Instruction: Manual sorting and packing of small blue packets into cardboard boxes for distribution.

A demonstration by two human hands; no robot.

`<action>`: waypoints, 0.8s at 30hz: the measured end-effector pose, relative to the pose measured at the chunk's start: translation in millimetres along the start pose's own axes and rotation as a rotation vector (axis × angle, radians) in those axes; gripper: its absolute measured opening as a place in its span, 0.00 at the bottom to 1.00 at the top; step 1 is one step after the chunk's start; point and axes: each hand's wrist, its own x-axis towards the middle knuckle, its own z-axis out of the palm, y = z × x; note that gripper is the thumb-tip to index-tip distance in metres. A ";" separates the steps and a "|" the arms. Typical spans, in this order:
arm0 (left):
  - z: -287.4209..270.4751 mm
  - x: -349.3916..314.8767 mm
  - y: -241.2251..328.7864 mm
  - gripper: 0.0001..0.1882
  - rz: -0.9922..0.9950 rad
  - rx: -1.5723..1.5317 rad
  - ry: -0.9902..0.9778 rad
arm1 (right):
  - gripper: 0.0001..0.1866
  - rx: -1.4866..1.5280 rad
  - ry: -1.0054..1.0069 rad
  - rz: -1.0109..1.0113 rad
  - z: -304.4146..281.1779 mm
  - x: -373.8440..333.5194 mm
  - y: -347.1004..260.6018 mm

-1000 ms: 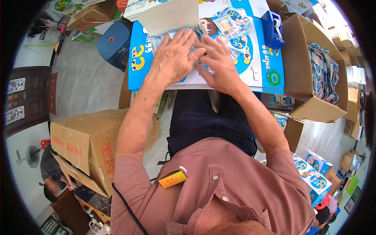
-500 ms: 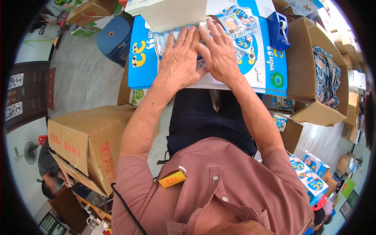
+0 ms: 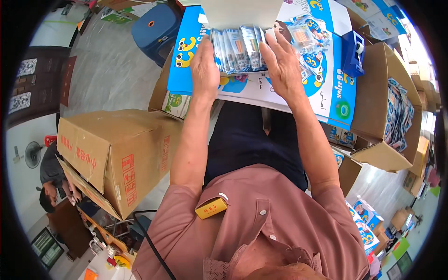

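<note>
A row of several small clear packets with blue print stands upright on a blue and white printed sheet that lies over my lap. My left hand presses against the left end of the row, and my right hand presses against its right end, so both hands squeeze the packets together. A white box sits just beyond the row. A few loose packets lie to the right of my right hand.
An open brown carton full of packets stands at the right, with a blue tape dispenser beside it. A closed brown carton sits at my left, a blue stool beyond it. A person is at far left.
My hands lay flat over spread packets before; now they have drawn apart to the ends and gathered the packets into an upright row. The view has shifted slightly.
</note>
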 end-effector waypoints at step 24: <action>17.6 11.9 -9.3 0.21 -0.033 -0.052 -0.089 | 0.30 0.750 -0.061 0.475 1.4 29.3 21.8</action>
